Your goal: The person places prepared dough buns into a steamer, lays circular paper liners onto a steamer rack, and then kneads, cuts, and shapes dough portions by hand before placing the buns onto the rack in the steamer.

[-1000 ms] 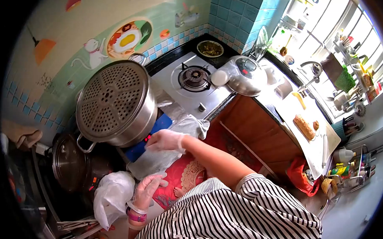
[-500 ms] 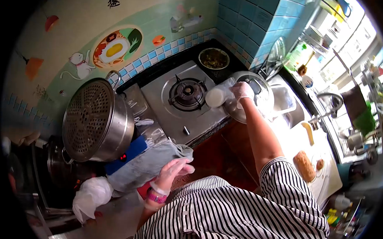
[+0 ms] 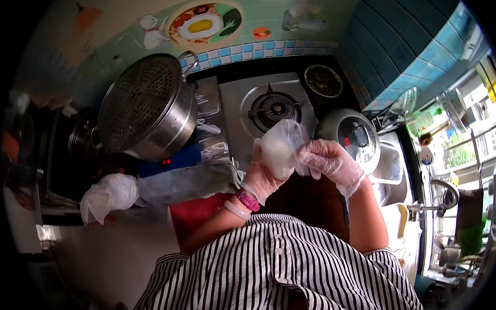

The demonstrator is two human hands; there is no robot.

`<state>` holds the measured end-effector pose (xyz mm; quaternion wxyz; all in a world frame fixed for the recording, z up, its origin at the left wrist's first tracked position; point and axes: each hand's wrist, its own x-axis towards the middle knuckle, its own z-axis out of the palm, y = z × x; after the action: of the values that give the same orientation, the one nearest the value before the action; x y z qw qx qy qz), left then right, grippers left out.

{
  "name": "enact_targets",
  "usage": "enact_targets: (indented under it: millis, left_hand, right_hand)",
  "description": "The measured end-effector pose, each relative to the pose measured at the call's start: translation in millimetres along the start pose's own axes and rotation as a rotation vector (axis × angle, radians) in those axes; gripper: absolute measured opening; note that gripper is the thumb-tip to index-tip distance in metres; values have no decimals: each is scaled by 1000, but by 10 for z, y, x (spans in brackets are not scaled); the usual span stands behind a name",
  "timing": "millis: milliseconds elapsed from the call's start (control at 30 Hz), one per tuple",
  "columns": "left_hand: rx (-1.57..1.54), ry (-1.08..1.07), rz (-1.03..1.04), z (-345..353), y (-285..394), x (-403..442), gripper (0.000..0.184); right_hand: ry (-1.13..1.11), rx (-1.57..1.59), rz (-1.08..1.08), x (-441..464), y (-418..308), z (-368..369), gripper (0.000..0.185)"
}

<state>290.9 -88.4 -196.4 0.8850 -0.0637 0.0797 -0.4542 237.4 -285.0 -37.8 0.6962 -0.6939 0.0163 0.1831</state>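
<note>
A translucent plastic container with something white inside is tilted in front of my body, near the gas burner. My left hand, in a clear glove, wraps round its lower left side. On its right, the gloved fingers of my right hand pinch together at the clear rim or lid edge; which of the two is hard to tell. Just behind my right hand stands a round metal pot with a glass-centred lid.
At the left a large steamer pot stands by a blue panel with red digits. A grey cloth and a white plastic bag lie before it. A bowl is at the back, a faucet at right.
The container has moved from beside the lidded pot to in front of my body. My left hand has risen and taken hold of it, and my right hand has come back left with it.
</note>
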Motion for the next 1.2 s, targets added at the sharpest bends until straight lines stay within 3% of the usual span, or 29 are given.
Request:
enact_targets:
  millis: [33,100,133,200,233,300,333,367,433,467,500,567,767,833,1000,1033,1200]
  left_hand:
    - [-4,-10,23,-8,33,-21,76]
    - [81,73,157,-37,102,-95,73]
    - [301,185,335,206,19,-196,71]
    - [368,209,433,364,27,-314,71]
    - [441,236,509,415,51,-373,71]
    - [461,181,528,529,125,-513,73]
    - [465,125,555,606,149,-576,75]
    - [469,70,583,671,174,-642,77]
    - [490,53,647,755,242,-811,79]
    - [524,41,670,797,285,-908,78]
    - [561,30,695,844,326,-1002,78]
    - [549,45,734,910,399,-1204,76]
    - [535,34,789,1158,673,-1676,69]
    - [561,25,808,1291,767,-1837,70]
    - [659,21,834,1483,1041,-2246,81]
    - [719,40,835,1498,1100,-2329,88]
    - [701,74,888,1457,1384,-2664,89]
  right_hand:
    - [-54,-35,48,-6,-29,-28,31]
    - [120,-355,-125,64,76,-40,39]
    - [100,-361,-126,85,-28,16,39]
    - [227,-883,-10,140,-328,213,39]
    - [212,-889,-21,208,-335,294,39]
    - [386,-1018,-312,359,-318,463,17]
    - [403,-1038,-396,454,-328,537,16]
    - [384,-1043,-409,578,-277,550,16]
    - [321,-721,-746,853,-196,634,24]
    - [258,-516,-774,945,-226,729,21]
    - [235,-512,-782,977,-292,797,21]
    - [188,-785,-390,968,-492,976,20]
    - [135,-975,-537,1242,-781,1662,20]
    - [102,-864,-491,1322,-856,1862,19]
    - [57,-557,-620,1626,-831,2291,14]
    - [53,-557,-622,1671,-844,2387,14]
    - [74,-504,-783,1829,-956,2752,14]
